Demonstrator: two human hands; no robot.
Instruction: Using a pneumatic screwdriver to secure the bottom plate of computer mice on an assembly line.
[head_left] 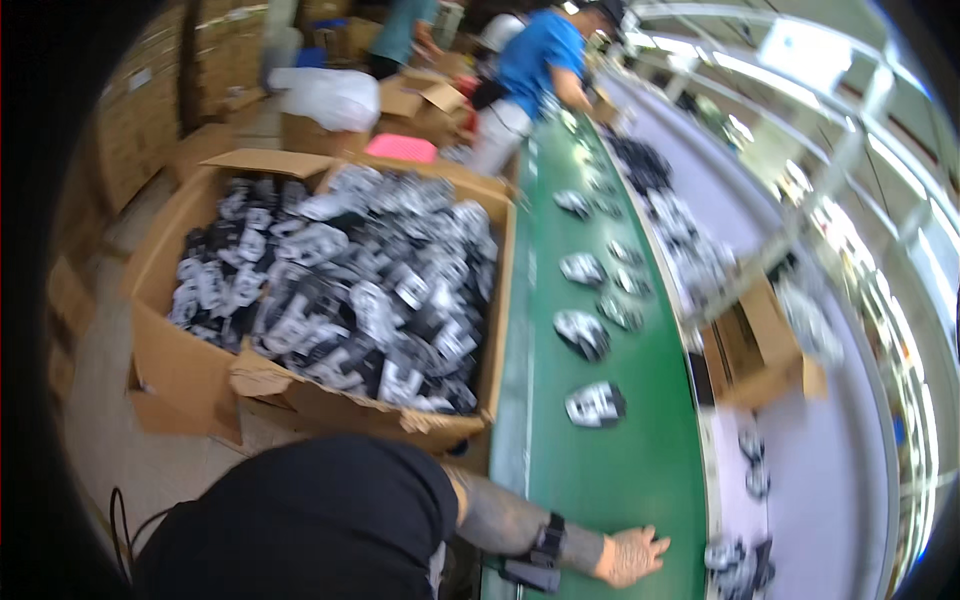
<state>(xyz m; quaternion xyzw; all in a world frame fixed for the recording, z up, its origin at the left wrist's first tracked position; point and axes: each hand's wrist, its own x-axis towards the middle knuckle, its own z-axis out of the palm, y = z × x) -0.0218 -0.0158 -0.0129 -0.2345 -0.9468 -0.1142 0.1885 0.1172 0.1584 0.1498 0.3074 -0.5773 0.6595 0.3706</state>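
Observation:
My left hand (630, 556) is over the near part of a green conveyor belt (650, 470), palm down with its fingers apart and nothing in it. A dark band circles the tattooed wrist, and a dark flat object (530, 576) lies just beneath it. The nearest piece on the belt, a rounded grey-white and black item (595, 405), is apart from the hand; its kind is unclear. Several similar pieces, among them a black-and-grey one (582, 334), lie farther along the belt. My right hand is out of view.
A large open carton (470, 428) full of similar pieces stands left of the belt. Beyond it, a person in blue (545, 55) leans over the belt. To the right, a smaller open carton (755, 345) and loose pieces (735, 565) sit along a pale surface.

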